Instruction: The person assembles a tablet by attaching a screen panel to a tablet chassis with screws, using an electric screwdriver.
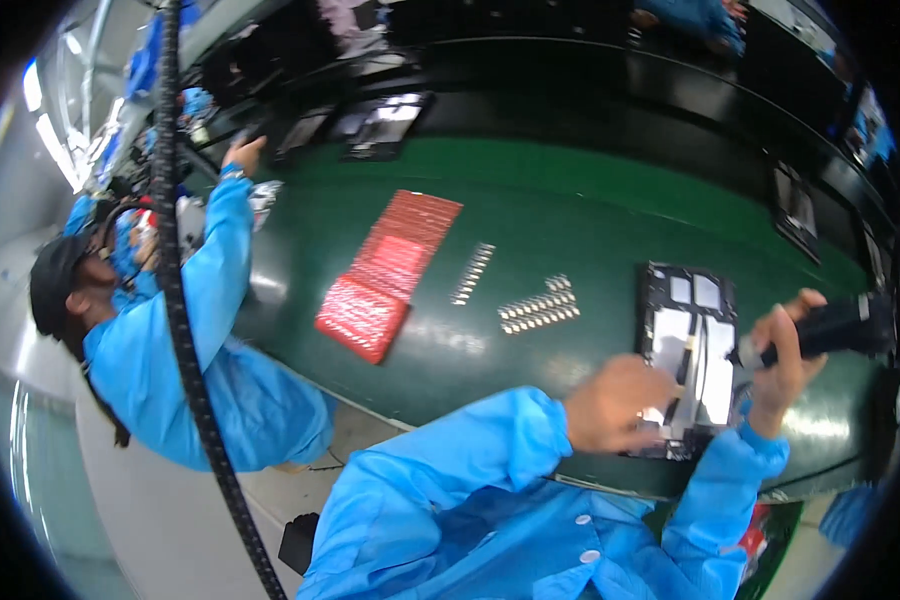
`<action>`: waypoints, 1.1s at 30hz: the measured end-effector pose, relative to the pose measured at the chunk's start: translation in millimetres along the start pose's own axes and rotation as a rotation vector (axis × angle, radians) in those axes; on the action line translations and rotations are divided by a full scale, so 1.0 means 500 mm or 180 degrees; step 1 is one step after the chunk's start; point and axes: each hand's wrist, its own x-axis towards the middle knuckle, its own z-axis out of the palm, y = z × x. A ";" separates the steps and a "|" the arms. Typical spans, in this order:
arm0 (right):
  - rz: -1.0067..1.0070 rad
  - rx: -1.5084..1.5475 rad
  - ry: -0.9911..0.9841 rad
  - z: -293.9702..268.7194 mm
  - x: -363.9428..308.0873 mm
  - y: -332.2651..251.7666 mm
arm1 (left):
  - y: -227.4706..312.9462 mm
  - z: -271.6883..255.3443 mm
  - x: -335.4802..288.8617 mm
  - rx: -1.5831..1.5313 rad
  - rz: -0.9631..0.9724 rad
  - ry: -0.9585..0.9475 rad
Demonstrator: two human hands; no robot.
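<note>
An opened tablet-like device (715,370) with a black frame and pale flat panels inside lies on the green bench in front of me. My left hand (620,402) is over its left side, its fingers smeared by motion, so I cannot see what they hold, if anything. At the device's right edge, my right hand (785,360) grips a black, thick-bodied handheld tool (842,327) with a pale tip pointing left toward the device. The tool's exact kind is not clear.
Left of the device, strips of small metallic parts (538,308) lie on the green bench (450,370). Beyond them are red bubble-wrap sheets (390,255). More dark devices (385,122) lie at the back and one at the far right (796,212). A co-worker in blue (190,350) works at left.
</note>
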 end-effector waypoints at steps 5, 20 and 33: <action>-0.0064 -0.0107 0.0065 -0.032 -0.011 0.010 | 0.044 0.050 -0.018 0.0622 0.0788 -0.0952; 0.0983 -0.0076 -0.0192 -0.015 -0.048 0.036 | -0.348 -0.111 0.253 0.2307 -0.0638 -0.0445; 0.0602 -0.0359 -0.0719 -0.020 -0.031 0.041 | -0.424 -0.152 0.300 0.2429 -0.1263 -0.1103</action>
